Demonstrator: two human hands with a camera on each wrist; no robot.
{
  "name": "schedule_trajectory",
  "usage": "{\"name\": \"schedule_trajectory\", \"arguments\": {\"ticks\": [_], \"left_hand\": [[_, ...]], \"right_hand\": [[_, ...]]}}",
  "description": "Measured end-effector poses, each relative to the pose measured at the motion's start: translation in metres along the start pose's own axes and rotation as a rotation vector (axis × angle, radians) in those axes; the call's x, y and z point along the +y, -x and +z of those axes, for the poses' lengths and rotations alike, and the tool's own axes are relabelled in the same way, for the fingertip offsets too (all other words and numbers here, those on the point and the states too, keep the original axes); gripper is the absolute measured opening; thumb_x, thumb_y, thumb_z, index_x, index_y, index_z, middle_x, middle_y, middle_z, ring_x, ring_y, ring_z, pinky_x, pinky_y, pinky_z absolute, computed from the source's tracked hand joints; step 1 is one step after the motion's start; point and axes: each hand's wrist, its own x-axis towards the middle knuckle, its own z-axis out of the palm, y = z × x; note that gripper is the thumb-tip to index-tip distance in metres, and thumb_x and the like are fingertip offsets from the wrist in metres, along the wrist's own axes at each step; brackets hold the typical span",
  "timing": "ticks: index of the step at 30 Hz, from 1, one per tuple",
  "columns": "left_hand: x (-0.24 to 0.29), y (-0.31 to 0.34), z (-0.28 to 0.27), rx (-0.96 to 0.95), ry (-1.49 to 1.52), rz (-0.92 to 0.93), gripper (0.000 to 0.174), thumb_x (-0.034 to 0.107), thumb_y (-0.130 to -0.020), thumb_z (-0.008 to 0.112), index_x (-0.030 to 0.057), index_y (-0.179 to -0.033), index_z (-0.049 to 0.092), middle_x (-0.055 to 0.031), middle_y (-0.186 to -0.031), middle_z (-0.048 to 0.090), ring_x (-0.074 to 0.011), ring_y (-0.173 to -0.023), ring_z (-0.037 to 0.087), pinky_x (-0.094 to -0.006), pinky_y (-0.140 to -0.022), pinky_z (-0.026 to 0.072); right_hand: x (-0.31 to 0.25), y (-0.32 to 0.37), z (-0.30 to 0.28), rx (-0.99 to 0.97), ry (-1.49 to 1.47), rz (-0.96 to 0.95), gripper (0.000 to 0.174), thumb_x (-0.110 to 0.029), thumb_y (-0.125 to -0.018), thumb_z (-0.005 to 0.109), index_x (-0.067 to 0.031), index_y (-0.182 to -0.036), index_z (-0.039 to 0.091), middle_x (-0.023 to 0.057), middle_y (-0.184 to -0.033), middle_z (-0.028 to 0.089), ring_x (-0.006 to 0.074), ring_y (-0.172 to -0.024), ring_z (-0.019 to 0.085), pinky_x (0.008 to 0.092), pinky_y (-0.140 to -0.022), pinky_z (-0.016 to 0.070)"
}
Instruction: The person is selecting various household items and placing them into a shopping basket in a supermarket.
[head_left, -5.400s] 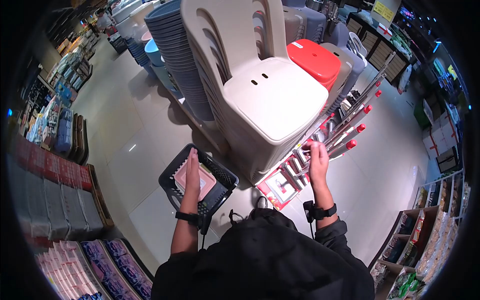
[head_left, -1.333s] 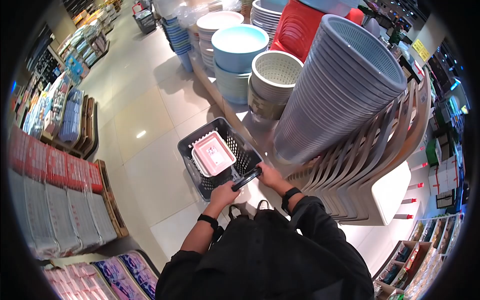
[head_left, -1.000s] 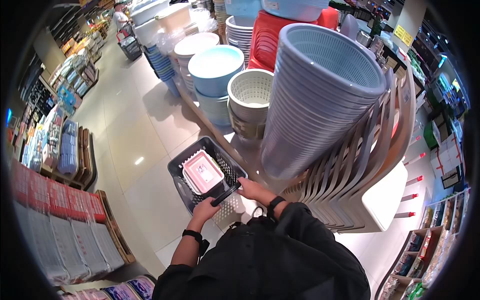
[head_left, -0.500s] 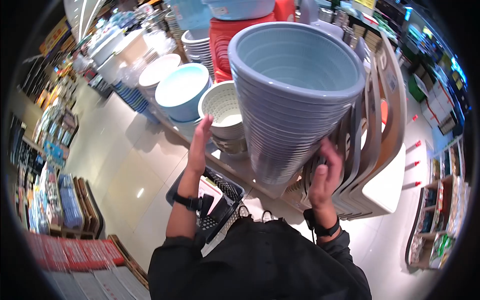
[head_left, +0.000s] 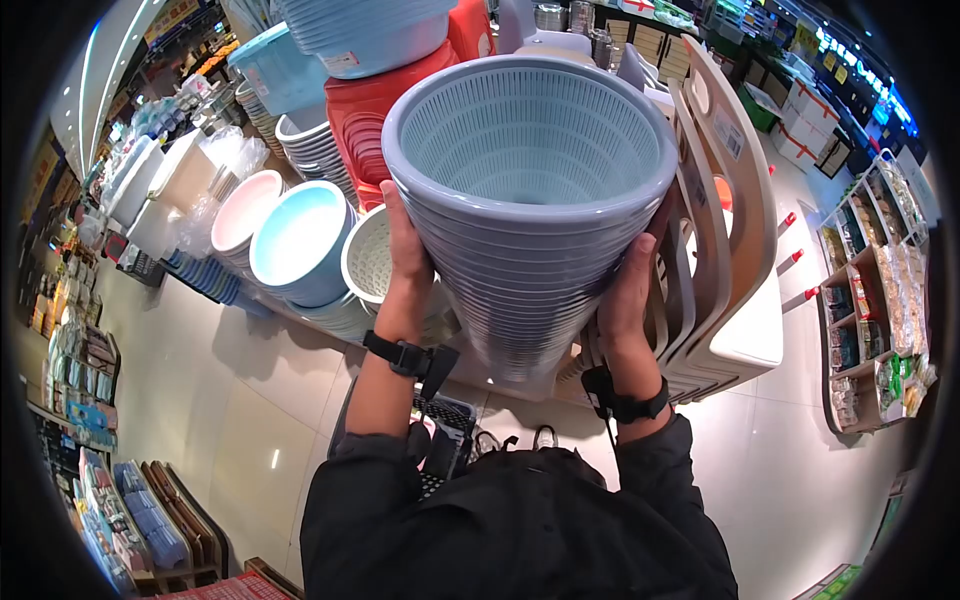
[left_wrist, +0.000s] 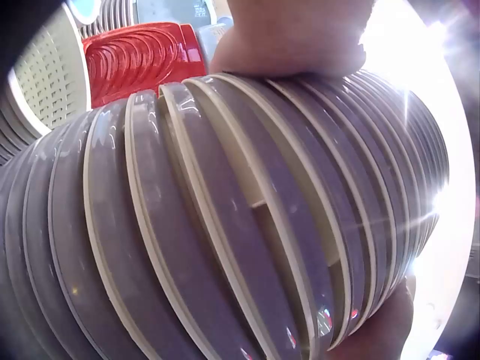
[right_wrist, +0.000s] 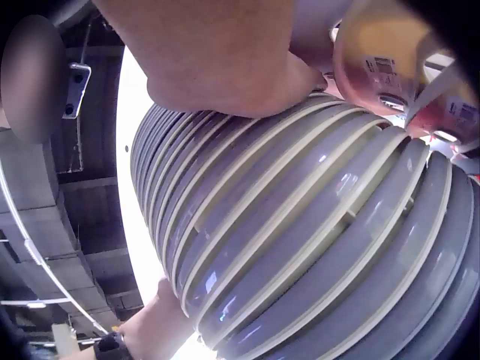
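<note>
A tall stack of nested grey-blue wastebaskets point(head_left: 540, 270) with slotted inner walls stands in front of me in the head view, its top one tipped toward me. My left hand point(head_left: 408, 245) holds its left side just below the top rim, and my right hand point(head_left: 630, 285) holds the right side a little lower. Part of the fingers of both hands is hidden behind the stack. In the left wrist view the left hand point(left_wrist: 292, 34) lies against the spaced basket rims point(left_wrist: 202, 217). The right wrist view shows the right hand point(right_wrist: 225, 60) against them from the other side.
Stacked beige chairs point(head_left: 735, 190) stand close on the right. To the left are a cream perforated basket point(head_left: 370, 255), blue tubs point(head_left: 300, 240) and red stacked stools point(head_left: 365, 130). A dark shopping basket point(head_left: 455, 420) sits on the floor by my feet.
Both hands let go of the shopping basket's handle and rose to the wastebasket stack, where they now hold its sides. The view has turned right, bringing the stack to the middle.
</note>
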Motion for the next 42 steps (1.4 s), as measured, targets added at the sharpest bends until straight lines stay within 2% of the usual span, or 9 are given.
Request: {"name": "schedule_trajectory", "arguments": {"ticks": [7,15,20,22,25,31,32,36,42], "left_hand": [[-0.006,-0.006,-0.007,-0.035,0.086,0.0,0.068,0.056,-0.102,0.023,0.0057,-0.148,0.025,-0.0143,-0.143,0.041,-0.0252,-0.127,0.045,-0.0368,-0.107,0.0387],[-0.028,0.073,-0.084,-0.013,-0.384,0.091,0.074,0.057,-0.101,0.025,0.0046,-0.152,0.016,-0.0175,-0.151,0.032,-0.0241,-0.141,0.03,-0.0416,-0.116,0.0202],[-0.081,0.223,-0.204,0.087,-0.605,-0.446,0.074,0.045,-0.098,0.048,-0.0039,-0.148,0.022,-0.0221,-0.146,0.037,-0.0285,-0.137,0.035,-0.0365,-0.112,0.0277],[-0.093,0.297,-0.226,0.042,-0.791,-0.679,0.079,0.045,-0.094,0.057,-0.0068,-0.145,0.027,-0.0242,-0.14,0.044,-0.0299,-0.131,0.043,-0.037,-0.108,0.0332],[-0.092,0.382,-0.213,0.007,-0.779,-1.024,0.078,0.052,-0.091,0.057,-0.0048,-0.141,0.038,-0.0235,-0.136,0.049,-0.0301,-0.124,0.049,-0.0395,-0.106,0.0364],[-0.095,0.432,-0.175,0.261,-0.3,-1.154,0.065,0.056,-0.096,0.043,-0.0018,-0.122,0.058,-0.0122,-0.108,0.065,-0.0177,-0.09,0.064,-0.0307,-0.08,0.0513],[-0.094,0.436,-0.167,0.297,-0.306,-1.068,0.061,0.055,-0.098,0.041,0.0004,-0.118,0.06,-0.0085,-0.089,0.067,-0.0128,-0.074,0.063,-0.0263,-0.065,0.0505],[-0.065,0.427,-0.141,0.233,-0.657,-1.189,0.058,0.056,-0.097,0.042,0.0021,-0.1,0.063,-0.0094,-0.071,0.063,-0.018,-0.073,0.064,-0.0286,-0.063,0.0491],[-0.075,0.436,-0.137,0.294,-1.055,-1.021,0.065,0.066,-0.089,0.045,0.0055,-0.094,0.067,-0.0188,-0.086,0.068,-0.0366,-0.088,0.066,-0.0429,-0.075,0.049]], "right_hand": [[0.008,-0.001,0.001,0.014,-0.024,-0.038,0.083,-0.056,-0.099,0.029,0.0017,-0.151,0.0,0.0177,-0.159,0.006,0.029,-0.146,0.006,0.0394,-0.117,0.0055],[0.024,0.082,-0.03,-0.114,0.27,-0.152,0.077,-0.049,-0.1,0.03,0.0072,-0.149,0.011,0.0221,-0.157,0.014,0.0331,-0.145,0.016,0.0425,-0.117,0.0122],[0.041,0.178,-0.039,-0.414,0.433,-0.132,0.063,-0.037,-0.099,0.041,0.0028,-0.146,0.028,0.0246,-0.152,0.027,0.0385,-0.14,0.028,0.0452,-0.115,0.02],[0.054,0.202,-0.027,-0.726,0.448,0.185,0.059,-0.03,-0.096,0.05,0.0017,-0.144,0.035,0.0245,-0.148,0.034,0.0402,-0.137,0.033,0.0429,-0.113,0.0264],[0.096,0.238,-0.003,-1.036,0.316,0.431,0.059,-0.024,-0.093,0.057,0.0029,-0.141,0.037,0.0239,-0.145,0.039,0.0402,-0.136,0.036,0.0411,-0.112,0.0295],[0.146,0.307,0.025,-1.624,0.238,0.469,0.064,-0.038,-0.094,0.054,0.0021,-0.141,0.038,0.0308,-0.143,0.038,0.0415,-0.136,0.034,0.0414,-0.113,0.0289],[0.149,0.315,0.026,-1.638,0.288,0.404,0.068,-0.044,-0.094,0.052,0.0014,-0.142,0.037,0.0339,-0.143,0.035,0.0426,-0.136,0.034,0.0411,-0.112,0.0294],[0.135,0.314,0.022,-1.575,0.296,0.456,0.069,-0.046,-0.094,0.052,-0.001,-0.144,0.035,0.0345,-0.147,0.027,0.0449,-0.135,0.033,0.0421,-0.112,0.0296],[0.142,0.322,0.019,-1.501,0.138,0.449,0.071,-0.043,-0.096,0.051,-0.0016,-0.147,0.026,0.0358,-0.147,0.024,0.0472,-0.137,0.028,0.044,-0.112,0.0271]]}}
